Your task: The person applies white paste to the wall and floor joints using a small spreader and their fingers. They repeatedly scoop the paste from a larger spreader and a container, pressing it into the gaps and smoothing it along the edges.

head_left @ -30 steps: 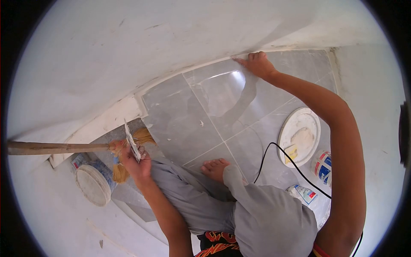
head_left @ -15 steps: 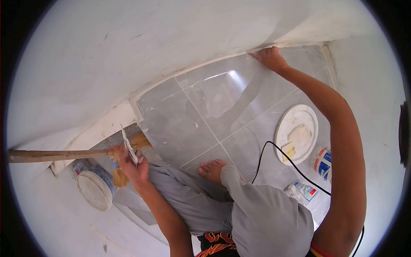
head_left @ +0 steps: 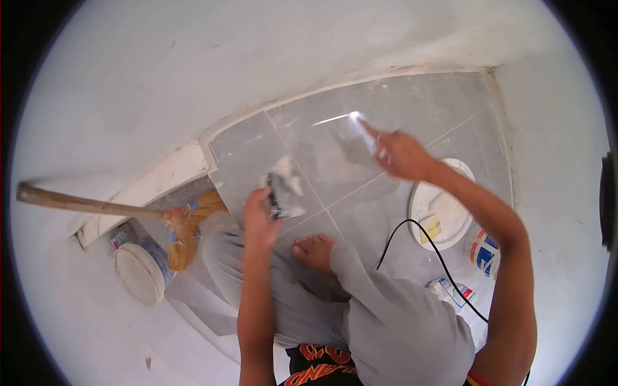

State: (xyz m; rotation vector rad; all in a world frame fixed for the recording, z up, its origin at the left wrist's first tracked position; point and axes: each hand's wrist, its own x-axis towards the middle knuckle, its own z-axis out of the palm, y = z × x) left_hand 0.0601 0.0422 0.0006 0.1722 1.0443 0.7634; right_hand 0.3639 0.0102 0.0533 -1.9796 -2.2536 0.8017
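Observation:
My left hand (head_left: 261, 219) grips a putty knife (head_left: 286, 190) over the floor tiles, left of the middle. Its wide blade is smeared with white filler; its far edge is blurred. My right hand (head_left: 404, 156) is lifted above the tiled floor (head_left: 347, 186), right of the middle. Its index finger points up and left and the other fingers are partly bent. I see no tool in it. Along the foot of the white wall (head_left: 309, 51) runs a pale strip (head_left: 296, 101), some way beyond both hands.
A broom (head_left: 193, 225) with a wooden handle lies at left, beside a lidded bucket (head_left: 138, 273). On the right are a round white lid (head_left: 421, 196) with a yellow piece (head_left: 431, 228), two labelled tubs (head_left: 484, 252) (head_left: 450, 293) and a black cable (head_left: 438, 251). My bare foot (head_left: 315, 251) rests on the tiles.
My right hand has left the wall base and come back leftward over the tiles. My left hand has moved right with the putty knife, whose blade now shows its broad face.

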